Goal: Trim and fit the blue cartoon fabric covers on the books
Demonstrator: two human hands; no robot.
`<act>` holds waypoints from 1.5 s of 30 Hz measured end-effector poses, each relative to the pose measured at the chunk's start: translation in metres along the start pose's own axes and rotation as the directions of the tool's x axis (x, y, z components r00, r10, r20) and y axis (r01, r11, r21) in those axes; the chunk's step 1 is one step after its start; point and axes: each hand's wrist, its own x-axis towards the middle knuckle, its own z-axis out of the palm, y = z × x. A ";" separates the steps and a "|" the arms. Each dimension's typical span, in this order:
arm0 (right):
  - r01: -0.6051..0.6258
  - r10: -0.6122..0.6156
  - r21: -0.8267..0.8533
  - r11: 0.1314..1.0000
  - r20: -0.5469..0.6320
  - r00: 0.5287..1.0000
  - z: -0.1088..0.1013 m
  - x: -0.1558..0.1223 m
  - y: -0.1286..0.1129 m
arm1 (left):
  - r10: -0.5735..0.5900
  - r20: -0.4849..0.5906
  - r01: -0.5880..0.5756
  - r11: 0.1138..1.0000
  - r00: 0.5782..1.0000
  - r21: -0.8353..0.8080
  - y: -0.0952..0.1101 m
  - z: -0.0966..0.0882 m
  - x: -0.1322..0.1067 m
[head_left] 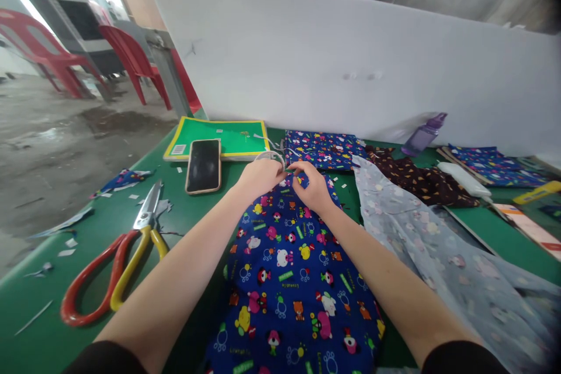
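A dark blue cloth point(289, 280) printed with cartoon animals lies lengthwise in front of me, wide at the near end and narrower at the far end. At its far edge my left hand point(263, 177) is closed in a pinch. My right hand point(311, 186) meets it there, thumb and fingers pinched on the same edge. A thin white cord point(276, 155) loops up just behind my left fingertips; the exact grip on it is hidden. Just beyond the hands rests a folded stack of the same blue print point(324, 149).
Left of my arms lie large scissors point(118, 269) with red and yellow handles, a phone point(204, 166), a green book point(232, 128) and scraps. At right are pale printed cloth point(421, 228), brown cloth point(412, 172), a purple bottle point(423, 135) and a yellow cutter point(537, 192). A white panel point(328, 58) stands behind.
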 end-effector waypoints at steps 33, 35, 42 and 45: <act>-0.335 0.356 0.313 0.888 -0.010 0.934 0.007 0.001 0.017 | 0.207 -0.036 -0.205 0.978 0.978 0.035 0.007 -0.001 0.001; -0.339 0.353 0.314 0.887 0.012 0.936 0.006 0.001 0.016 | 0.204 -0.026 -0.203 0.978 0.979 0.039 0.007 0.000 0.001; -0.306 0.302 0.311 0.900 0.064 0.951 0.002 0.001 0.011 | 0.234 -0.013 -0.233 0.971 0.972 0.050 0.007 -0.002 0.000; -0.274 0.274 0.222 0.936 0.034 0.961 -0.001 0.002 0.007 | 0.257 0.023 -0.258 0.965 0.966 0.038 0.006 -0.003 0.000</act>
